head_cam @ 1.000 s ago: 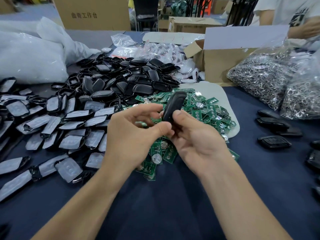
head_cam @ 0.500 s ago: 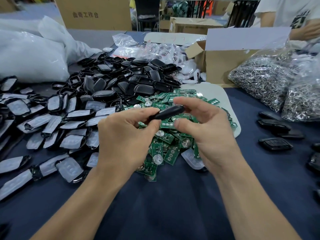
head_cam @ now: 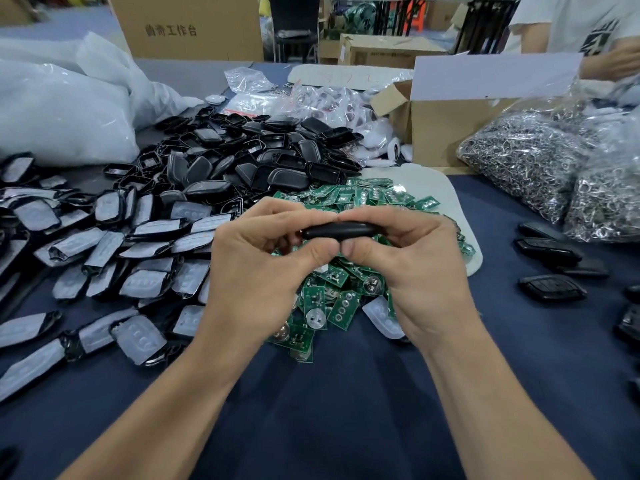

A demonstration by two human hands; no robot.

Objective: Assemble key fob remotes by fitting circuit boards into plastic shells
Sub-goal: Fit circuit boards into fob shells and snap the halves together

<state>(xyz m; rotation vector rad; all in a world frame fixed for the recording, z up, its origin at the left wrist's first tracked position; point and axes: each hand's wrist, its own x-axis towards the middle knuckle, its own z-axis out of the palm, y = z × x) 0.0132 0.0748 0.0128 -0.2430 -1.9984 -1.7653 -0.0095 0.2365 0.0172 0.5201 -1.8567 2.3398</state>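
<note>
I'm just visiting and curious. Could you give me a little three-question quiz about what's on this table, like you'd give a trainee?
1. Which pile lies just beneath the left hand and right hand? A) green circuit boards B) red buttons C) coiled cables
2. True or false: only the left hand grips the black shell.
3. Fill in: the closed black fobs lie on the blue cloth at the person's ____ side.
Key: 1 A. 2 False, both hands pinch it. 3 Right.
</note>
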